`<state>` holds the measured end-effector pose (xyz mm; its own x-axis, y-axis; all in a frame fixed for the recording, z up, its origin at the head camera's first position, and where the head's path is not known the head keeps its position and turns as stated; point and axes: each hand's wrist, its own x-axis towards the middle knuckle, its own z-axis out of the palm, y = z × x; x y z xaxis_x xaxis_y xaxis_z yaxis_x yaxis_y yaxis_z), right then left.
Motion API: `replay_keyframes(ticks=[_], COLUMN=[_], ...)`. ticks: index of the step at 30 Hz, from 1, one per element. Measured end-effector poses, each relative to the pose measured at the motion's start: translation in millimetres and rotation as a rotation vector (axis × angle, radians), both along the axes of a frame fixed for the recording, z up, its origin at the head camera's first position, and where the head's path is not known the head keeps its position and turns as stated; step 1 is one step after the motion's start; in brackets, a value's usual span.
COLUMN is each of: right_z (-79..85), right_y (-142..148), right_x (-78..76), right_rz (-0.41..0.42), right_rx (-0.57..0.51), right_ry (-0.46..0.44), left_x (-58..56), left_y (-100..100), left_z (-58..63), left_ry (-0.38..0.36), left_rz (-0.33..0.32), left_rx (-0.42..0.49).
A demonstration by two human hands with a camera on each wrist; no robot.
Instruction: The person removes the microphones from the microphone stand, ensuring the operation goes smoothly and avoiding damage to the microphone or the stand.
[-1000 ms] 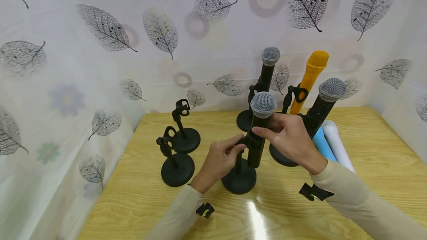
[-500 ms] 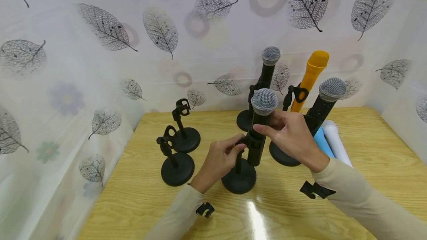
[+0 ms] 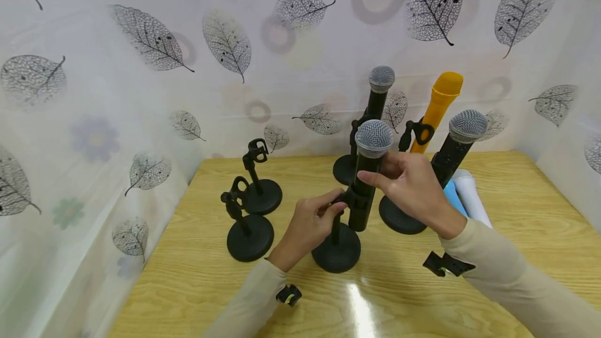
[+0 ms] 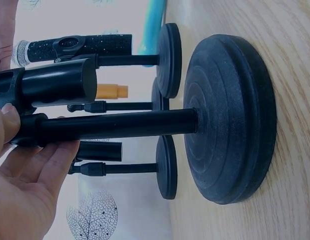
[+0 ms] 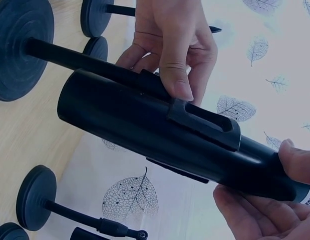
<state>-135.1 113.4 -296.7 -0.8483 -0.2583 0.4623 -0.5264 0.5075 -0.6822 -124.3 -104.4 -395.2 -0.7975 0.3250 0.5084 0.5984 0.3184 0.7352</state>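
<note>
A black microphone with a silver mesh head [image 3: 374, 139] leans at a slant in the clip of a black desk stand [image 3: 336, 250]. My right hand [image 3: 415, 189] grips its upper body just below the mesh, thumb in front. With thumb and fingers, my left hand [image 3: 307, 226] pinches the top of the stand at the clip joint. The right wrist view shows the clip [image 5: 205, 125] wrapped around the microphone's body [image 5: 104, 107]. Seen from the left wrist, the stand's round base [image 4: 230, 120] rests flat on the table, and the microphone's tail end [image 4: 69, 82] sticks out below the clip.
Two stands without microphones, a nearer one [image 3: 250, 238] and a farther one [image 3: 263, 197], are at the left. Behind stand a black microphone [image 3: 377, 100], an orange one [image 3: 432, 113] and a speckled black one [image 3: 453, 155] in stands. Blue [image 3: 454, 200] and white [image 3: 471, 197] tubes lie at right.
The microphone has slid a little upward through the clip, with my right hand rising along with it. My left hand and the stand have stayed in place.
</note>
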Motion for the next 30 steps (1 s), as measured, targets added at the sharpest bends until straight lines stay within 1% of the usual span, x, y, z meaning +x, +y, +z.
replay_keyframes(ticks=[9, 14, 20, 26, 30], right_z=[4.9, 7.7, 10.6, 13.7, 15.4], right_y=[2.1, 2.5, 3.7, 4.1, 4.3], right_x=[-0.9, -1.6, -2.4, -3.1, -3.6], right_rz=[0.014, 0.02, 0.022, 0.027, 0.039], right_rx=[-0.021, -0.021, -0.014, -0.012, -0.018], right_ry=[-0.014, -0.025, 0.005, 0.01, 0.015], left_x=[-0.4, -0.5, -0.9, -0.3, 0.3], left_y=[0.7, 0.6, 0.5, 0.4, 0.3], left_z=[1.5, 0.7, -0.6, -0.8, -0.2], left_ry=[-0.014, 0.002, 0.006, -0.009, -0.003], left_rz=[-0.005, -0.004, -0.012, -0.013, -0.01], left_rx=[0.002, -0.004, 0.008, 0.011, 0.01])
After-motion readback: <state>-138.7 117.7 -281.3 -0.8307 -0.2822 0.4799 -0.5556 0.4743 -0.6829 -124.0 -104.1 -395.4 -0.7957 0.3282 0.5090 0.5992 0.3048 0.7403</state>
